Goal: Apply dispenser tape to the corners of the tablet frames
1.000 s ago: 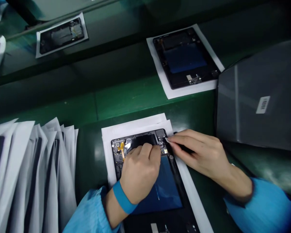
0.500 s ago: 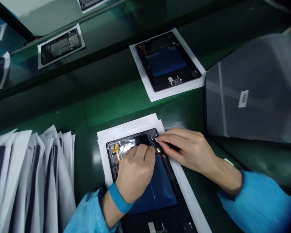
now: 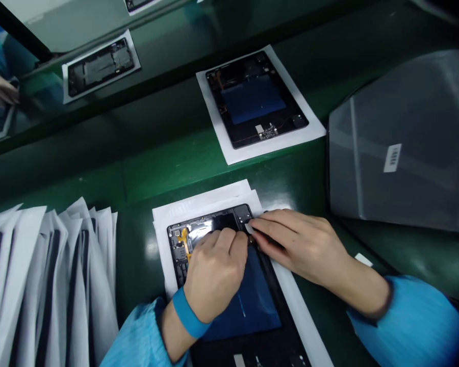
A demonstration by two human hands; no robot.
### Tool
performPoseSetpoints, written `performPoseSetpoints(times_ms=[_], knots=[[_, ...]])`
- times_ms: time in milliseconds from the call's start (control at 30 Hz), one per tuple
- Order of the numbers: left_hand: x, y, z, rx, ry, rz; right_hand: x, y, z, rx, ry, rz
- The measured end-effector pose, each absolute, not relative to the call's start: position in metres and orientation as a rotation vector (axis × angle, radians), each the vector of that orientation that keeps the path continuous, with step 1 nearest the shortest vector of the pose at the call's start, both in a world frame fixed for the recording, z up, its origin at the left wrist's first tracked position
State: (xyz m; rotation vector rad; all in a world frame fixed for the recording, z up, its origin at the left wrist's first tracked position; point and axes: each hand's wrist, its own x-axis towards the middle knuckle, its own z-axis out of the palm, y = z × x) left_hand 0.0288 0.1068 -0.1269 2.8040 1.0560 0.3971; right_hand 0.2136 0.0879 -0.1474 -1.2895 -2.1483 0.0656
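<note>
Surface: green work mat.
Left hand: curled, fingertips pressing the top of the opened tablet; grip contents cannot be told.
Right hand: fingers extended flat, tips at the tablet's upper right corner.
Tablet: lying on white paper, directly before the person.
Surroundings: second opened tablet farther back; sleeved units stacked left; grey bag right.

I note the open tablet lying flat, back cover off, on white paper sheets on the green bench. Its black frame runs lengthwise away from me, slightly skewed. A blue panel fills the middle; an orange flex strip and small components sit along the far end. The near end is cut off.
</note>
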Motion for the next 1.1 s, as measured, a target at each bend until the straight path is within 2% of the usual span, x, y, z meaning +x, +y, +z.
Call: performPoseSetpoints(times_ms=[833, 1100], knots=[[0.03, 0.105, -0.128, 2.802, 1.102, 0.383, 0.212, 0.088, -0.144, -1.332, -2.229, 0.018], [0.031, 0.104, -0.128, 2.81, 1.119, 0.37, 0.21, 0.087, -0.133, -1.39, -2.454, -0.057]])
